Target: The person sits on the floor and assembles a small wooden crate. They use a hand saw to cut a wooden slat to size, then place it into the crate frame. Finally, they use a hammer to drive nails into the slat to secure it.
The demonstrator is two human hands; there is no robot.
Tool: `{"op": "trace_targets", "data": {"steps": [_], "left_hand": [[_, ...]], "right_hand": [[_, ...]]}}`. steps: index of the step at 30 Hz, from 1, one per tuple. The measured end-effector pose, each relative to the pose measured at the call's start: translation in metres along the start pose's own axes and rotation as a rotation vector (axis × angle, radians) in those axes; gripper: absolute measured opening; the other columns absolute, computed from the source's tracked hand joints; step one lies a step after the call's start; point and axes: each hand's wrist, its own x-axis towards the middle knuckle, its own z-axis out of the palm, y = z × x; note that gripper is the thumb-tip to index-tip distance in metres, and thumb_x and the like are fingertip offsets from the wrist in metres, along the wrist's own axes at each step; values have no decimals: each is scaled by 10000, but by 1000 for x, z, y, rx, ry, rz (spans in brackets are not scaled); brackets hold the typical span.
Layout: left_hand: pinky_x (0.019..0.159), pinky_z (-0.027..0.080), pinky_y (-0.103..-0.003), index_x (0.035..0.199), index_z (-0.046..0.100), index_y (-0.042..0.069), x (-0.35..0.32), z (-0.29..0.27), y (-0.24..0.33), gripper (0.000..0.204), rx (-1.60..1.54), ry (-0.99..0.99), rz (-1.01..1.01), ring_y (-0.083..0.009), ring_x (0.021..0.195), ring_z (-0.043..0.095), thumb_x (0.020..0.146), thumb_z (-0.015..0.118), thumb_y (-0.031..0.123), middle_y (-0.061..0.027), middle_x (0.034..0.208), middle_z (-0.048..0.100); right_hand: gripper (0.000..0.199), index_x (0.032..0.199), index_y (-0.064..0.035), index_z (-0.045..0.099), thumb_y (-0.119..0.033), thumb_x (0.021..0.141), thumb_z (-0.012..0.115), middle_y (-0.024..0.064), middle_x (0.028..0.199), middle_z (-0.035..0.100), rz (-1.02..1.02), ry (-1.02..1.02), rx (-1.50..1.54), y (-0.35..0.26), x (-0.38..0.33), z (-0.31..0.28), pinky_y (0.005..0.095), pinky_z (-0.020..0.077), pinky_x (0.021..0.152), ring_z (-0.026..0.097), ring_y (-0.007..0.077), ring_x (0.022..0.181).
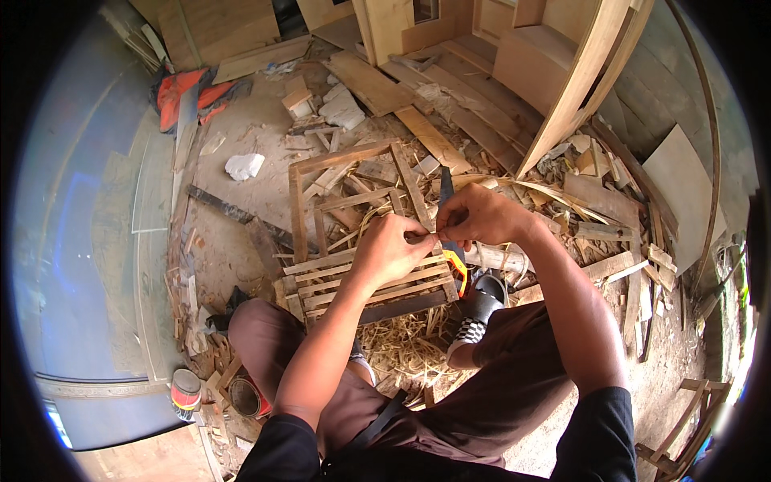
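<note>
My left hand (391, 247) and my right hand (483, 215) meet fingertip to fingertip, both pinched closed. Whatever lies between them is too small to make out. Below them stands a small wooden frame (299, 215) with a slatted part (373, 287) at its near end, shaped like a little chair. Just right of the slats is a handsaw with a yellow-orange handle (458, 271); its dark blade (446, 183) points away from me, partly hidden behind my right hand.
Wood shavings (409, 345) cover the floor between my feet. Offcuts and boards (462, 120) lie ahead and to the right. A dark wooden bar (233, 212) and a white lump (244, 166) are on the left. Two cans, one upright (185, 391), stand near my left knee.
</note>
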Motion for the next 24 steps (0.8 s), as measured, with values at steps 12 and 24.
{"op": "trace_targets", "data": {"steps": [12,24], "left_hand": [[698,580,-384,955,852,74,-9,1,4,244,32,62,53,-286,696,766,900,808,307,-157,747,764],[716,610,-422,948,867,149,-10,9,-35,244,105,109,-105,-326,745,777,852,785,358,-132,796,791]], "right_hand": [[233,1020,44,769,-175,944,759,137,842,786,6,-13,-37,-11,-12,1,308,634,687,766,179,736],[199,1085,-57,796,-203,979,711,87,954,800,41,328,-219,-10,-58,-7,326,626,690,756,164,741]]}}
